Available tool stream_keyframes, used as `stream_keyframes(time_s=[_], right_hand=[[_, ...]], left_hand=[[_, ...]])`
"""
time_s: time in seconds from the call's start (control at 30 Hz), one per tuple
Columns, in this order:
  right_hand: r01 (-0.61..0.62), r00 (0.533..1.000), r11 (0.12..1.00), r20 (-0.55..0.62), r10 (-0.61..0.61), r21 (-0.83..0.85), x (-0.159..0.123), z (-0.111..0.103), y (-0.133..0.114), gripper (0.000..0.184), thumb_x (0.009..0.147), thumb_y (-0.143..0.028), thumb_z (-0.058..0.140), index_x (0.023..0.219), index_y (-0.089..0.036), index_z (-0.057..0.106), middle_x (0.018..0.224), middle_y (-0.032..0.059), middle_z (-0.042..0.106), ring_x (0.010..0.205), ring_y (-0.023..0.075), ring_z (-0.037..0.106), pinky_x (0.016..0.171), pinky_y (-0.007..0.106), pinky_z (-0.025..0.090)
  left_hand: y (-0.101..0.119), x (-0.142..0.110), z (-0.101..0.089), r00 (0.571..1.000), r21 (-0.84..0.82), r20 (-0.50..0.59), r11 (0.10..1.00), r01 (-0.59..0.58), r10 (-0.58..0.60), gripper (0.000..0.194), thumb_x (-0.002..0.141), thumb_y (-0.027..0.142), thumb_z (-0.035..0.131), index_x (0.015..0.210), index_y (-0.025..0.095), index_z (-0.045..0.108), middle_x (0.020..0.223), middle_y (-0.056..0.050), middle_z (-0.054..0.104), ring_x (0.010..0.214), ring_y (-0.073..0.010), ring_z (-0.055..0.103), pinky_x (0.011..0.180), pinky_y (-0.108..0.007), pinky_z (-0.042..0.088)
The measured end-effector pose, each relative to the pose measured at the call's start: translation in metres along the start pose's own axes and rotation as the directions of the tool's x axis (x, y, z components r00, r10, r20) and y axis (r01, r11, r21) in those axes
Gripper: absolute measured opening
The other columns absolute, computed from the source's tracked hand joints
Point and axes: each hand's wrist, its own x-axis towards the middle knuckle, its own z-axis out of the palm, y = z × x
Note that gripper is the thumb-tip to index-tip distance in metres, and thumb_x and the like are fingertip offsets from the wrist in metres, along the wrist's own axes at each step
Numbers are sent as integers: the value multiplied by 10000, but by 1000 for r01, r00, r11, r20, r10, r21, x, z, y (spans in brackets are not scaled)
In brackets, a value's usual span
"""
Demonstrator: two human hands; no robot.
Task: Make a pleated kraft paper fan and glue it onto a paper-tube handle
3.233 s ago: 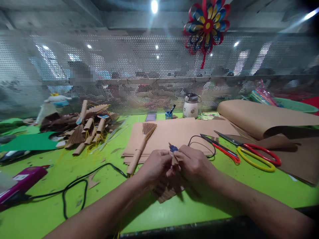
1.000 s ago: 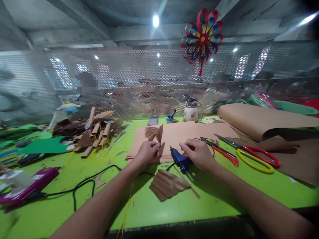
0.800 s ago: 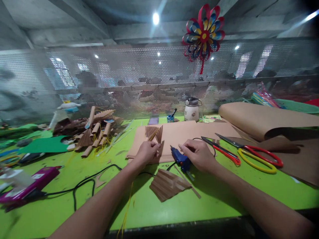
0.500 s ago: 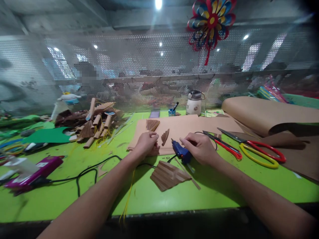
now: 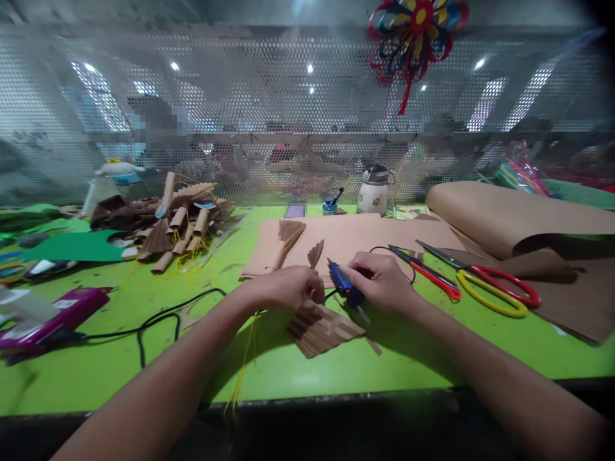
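Observation:
My left hand (image 5: 295, 287) is closed, with its fingertips curled down at the upper edge of a folded brown paper piece (image 5: 329, 333) near the table's front. Its fingers partly cover that edge. A blue hot glue gun (image 5: 346, 286) is in my right hand (image 5: 384, 280), thumb and fingers on its body and nozzle pointing up and left. Between the hands stands a small pleated leaf-like paper piece (image 5: 315, 254). Beyond my left hand, a pleated paper fan with a rolled handle (image 5: 291, 234) rests on brown paper sheets (image 5: 350, 232).
Scissors with red and yellow handles (image 5: 494, 291) and a red-handled cutting tool (image 5: 430, 275) lie at right, below a large paper roll (image 5: 509, 214). At left are a purple glue gun (image 5: 62, 317), its black cord and piled paper rolls (image 5: 177, 224). A white jug (image 5: 372, 192) stands behind.
My left hand has moved right and nearer, from beside the fan to the folded paper piece. My right hand has closed in on the glue gun. The view has tilted down slightly.

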Motion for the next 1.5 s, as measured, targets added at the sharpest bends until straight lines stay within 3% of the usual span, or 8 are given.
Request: stream_keyframes(time_s=[0.2,0.4,0.57,0.77,1.0,1.17,1.27,1.5], right_hand=[[47,998,999,45,-48,22,-3,2,-2,213,849,-236,538,682,-153,643,623,16,601,562,113,508,552,237,358],[69,992,995,104,-77,73,-4,1,-8,151,851,-205,543,799,-159,677,724,36,639,664,130,559,630,252,408],[-61,981,969,196,13,241,-5,0,-15,239,792,-207,620,1026,-170,654,868,53,657,777,152,601,714,284,477],[-294,955,797,206,215,527,-3,-1,-13,280,749,-195,654,1028,-178,659,834,40,669,725,135,624,679,271,516],[-310,951,768,171,260,560,1,-11,-6,279,691,-244,720,959,-175,690,772,30,664,671,126,608,608,248,507],[-266,963,798,119,241,540,2,-12,-3,250,698,-245,711,942,-191,693,773,21,663,698,130,606,653,262,505],[-269,962,780,114,249,565,2,-13,-2,238,690,-236,716,924,-193,695,773,17,659,699,125,599,663,263,496],[-316,937,592,146,317,741,6,-13,2,298,654,-259,751,932,-174,681,672,-24,615,604,90,549,616,243,463]], left_hand=[[-10,3,9,999,-64,12,997,36,-36,72,689,228,666,751,195,684,683,-1,655,571,-129,528,514,-211,329],[-7,-2,-2,999,-122,23,992,40,-37,82,708,244,635,741,176,667,670,7,633,576,-118,505,514,-198,330],[-3,-8,-16,999,-266,-16,963,-45,42,122,765,269,592,759,160,647,686,10,593,645,-121,505,591,-199,364],[-1,-10,-18,1000,-618,-19,785,-30,23,178,755,319,648,769,143,622,703,1,562,669,-121,497,637,-223,386],[6,-6,-9,999,-779,-44,627,-15,-30,207,694,325,721,740,148,623,711,0,549,689,-123,481,654,-235,372],[10,-1,3,997,-851,-29,526,15,-76,212,796,369,623,789,164,571,667,37,437,593,-88,374,542,-209,278],[12,0,6,996,-851,-36,525,11,-79,223,819,380,598,792,167,540,645,50,396,570,-83,333,526,-209,248],[15,-1,3,995,-814,-64,581,-7,-77,235,817,374,594,777,147,546,711,20,469,649,-102,409,613,-223,330]])
